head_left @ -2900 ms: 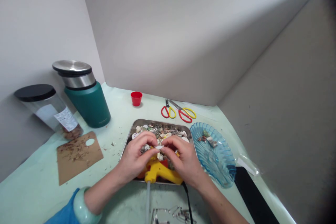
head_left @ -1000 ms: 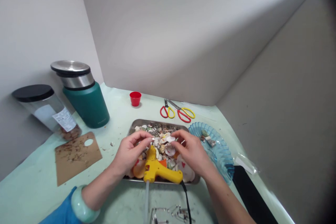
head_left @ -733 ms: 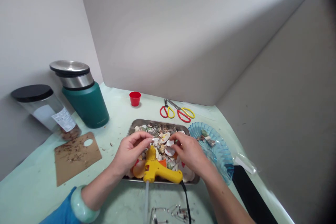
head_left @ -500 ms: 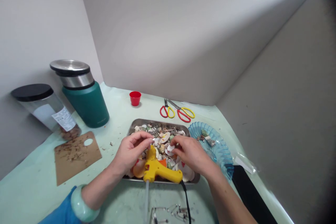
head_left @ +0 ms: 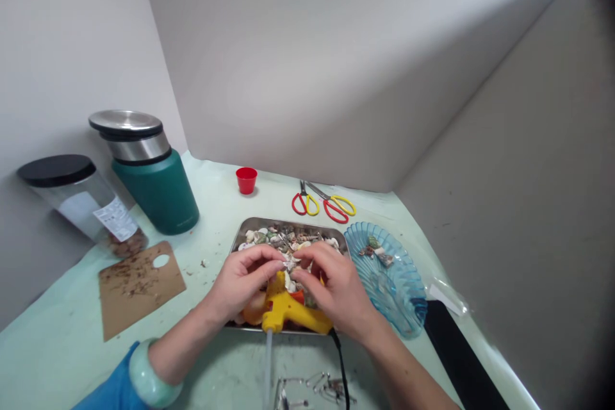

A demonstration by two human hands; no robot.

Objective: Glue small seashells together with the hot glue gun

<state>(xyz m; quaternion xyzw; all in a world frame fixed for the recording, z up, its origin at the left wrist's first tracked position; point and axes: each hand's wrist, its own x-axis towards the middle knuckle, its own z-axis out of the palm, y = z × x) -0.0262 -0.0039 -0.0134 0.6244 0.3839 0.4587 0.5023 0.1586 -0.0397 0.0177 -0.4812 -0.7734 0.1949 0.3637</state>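
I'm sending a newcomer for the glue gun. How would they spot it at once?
On the pale green table, find the tray of shells under the left hand and right hand. The glue gun lies across the tray's near edge. Its yellow body, with a pale stick out the back and a black cord, sets it apart from the shells.

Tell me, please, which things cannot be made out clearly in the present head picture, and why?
In the head view:
What is between the left hand and the right hand: too small to identify.
Some shells in the tray: hidden by both hands and the glue gun.
Print on the jar label: too small.
Lower ends of the cable and black strip: cut off by the bottom edge.
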